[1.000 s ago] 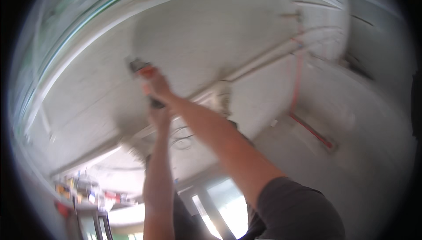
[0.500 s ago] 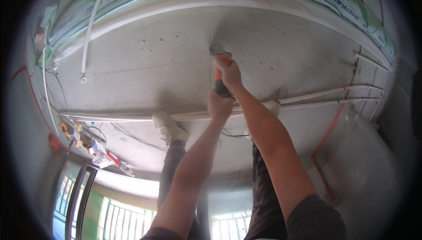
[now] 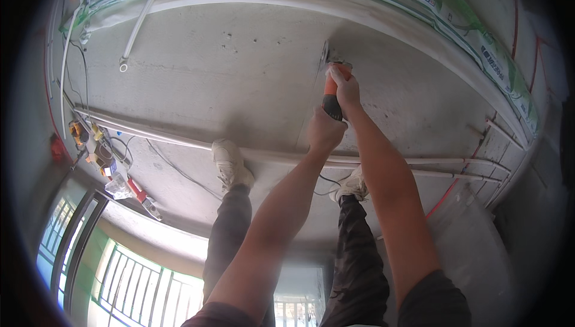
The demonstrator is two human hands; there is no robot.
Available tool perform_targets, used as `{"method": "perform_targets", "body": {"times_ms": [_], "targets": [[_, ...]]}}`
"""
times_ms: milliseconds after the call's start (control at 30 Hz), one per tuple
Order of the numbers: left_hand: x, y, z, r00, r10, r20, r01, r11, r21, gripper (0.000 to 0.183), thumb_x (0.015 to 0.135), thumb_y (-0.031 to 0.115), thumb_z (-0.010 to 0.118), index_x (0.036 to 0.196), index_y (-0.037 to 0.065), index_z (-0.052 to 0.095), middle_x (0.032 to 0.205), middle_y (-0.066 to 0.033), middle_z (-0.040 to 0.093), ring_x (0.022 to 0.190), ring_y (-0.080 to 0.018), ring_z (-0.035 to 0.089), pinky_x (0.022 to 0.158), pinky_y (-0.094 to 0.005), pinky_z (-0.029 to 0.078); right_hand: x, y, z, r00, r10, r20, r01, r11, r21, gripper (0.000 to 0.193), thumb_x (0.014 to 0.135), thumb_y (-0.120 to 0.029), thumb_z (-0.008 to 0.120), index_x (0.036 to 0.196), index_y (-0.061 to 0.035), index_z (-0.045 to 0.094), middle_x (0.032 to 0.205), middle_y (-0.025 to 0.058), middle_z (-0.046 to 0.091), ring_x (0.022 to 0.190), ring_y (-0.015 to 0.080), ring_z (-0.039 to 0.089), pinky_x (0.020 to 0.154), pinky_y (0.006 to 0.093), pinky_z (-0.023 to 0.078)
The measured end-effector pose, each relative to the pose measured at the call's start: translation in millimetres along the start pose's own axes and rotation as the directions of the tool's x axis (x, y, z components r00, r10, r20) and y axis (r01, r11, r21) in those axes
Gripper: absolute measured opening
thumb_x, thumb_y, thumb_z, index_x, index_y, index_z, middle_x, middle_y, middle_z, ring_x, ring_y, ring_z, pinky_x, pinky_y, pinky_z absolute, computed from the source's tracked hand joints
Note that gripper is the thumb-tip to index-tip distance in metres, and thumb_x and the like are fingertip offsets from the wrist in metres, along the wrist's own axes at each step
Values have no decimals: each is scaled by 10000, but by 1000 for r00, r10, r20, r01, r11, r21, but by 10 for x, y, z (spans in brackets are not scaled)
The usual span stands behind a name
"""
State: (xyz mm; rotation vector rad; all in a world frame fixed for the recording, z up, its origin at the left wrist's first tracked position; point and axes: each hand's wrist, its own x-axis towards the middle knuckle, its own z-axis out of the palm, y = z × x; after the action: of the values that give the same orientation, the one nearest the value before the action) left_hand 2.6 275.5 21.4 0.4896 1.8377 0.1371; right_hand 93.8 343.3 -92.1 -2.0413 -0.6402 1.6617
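Daylight glares white through the lower-left barred window (image 3: 150, 285), with the grey floor (image 3: 179, 87) softly shadowed and somewhat dim, the hands (image 3: 347, 91) fairly sharp, and the fisheye edges bent and darkened to black.

Ahead of the feet, the power tool (image 3: 330, 88) meets or nearly meets the floor (image 3: 191, 87) — contact is hard to judge — with the right hand (image 3: 347, 91) toward its front and the left hand (image 3: 326, 130) at its rear. Floor pipes (image 3: 157, 137) run crosswise behind it, the left shoe (image 3: 229, 164) and right shoe (image 3: 353, 185) beside them. A long bundle (image 3: 446, 12) spans the far side; a loose pipe (image 3: 142, 24) lies far left. Assorted gear (image 3: 103, 158) sits left of the left shoe.
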Motion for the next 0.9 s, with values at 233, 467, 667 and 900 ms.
{"method": "perform_targets", "body": {"times_ms": [233, 467, 667, 900], "targets": [[112, 102, -50, 1000, -11, 28, 11, 1000, 20, 615, 728, 174, 881, 1264, 4, 634, 1125, -221, 779, 1100, -424, 764, 937, -514, 586, -89, -406, 74, 997, 74, 27, -76, 994, 83, 557, 1049, -494, 762, 1326, -23, 652, 1120, 63, 684, 922, 172, 683, 800, 365, 585], [115, 119, -168, 996, -31, 88, 28, 999, 37, 647, 780, 177, 839, 1347, 6, 578, 1181, -237, 775, 1145, -437, 760, 977, -528, 593, 31, -274, 139, 993, 115, -18, -112, 986, 127, 533, 1056, -471, 768, 1331, -34, 634, 1139, 43, 674, 925, 163, 669, 797, 361, 582], [102, 234, -224, 991, -35, 129, 33, 999, 24, 626, 813, 180, 807, 1364, 18, 559, 1198, -234, 773, 1171, -433, 756, 1002, -533, 592, 203, -188, 65, 994, 96, -43, -90, 988, 123, 479, 1057, -477, 765, 1298, -83, 636, 1067, 24, 664, 879, 163, 666, 766, 373, 588], [208, 197, -166, 995, -58, 86, 57, 998, 13, 695, 749, 178, 847, 1390, 35, 619, 1172, -204, 783, 1144, -416, 764, 967, -518, 594, 139, -408, 107, 991, 128, 26, -130, 984, 121, 476, 1065, -442, 756, 1320, -67, 611, 1138, 74, 675, 945, 200, 677, 835, 397, 595]]}}
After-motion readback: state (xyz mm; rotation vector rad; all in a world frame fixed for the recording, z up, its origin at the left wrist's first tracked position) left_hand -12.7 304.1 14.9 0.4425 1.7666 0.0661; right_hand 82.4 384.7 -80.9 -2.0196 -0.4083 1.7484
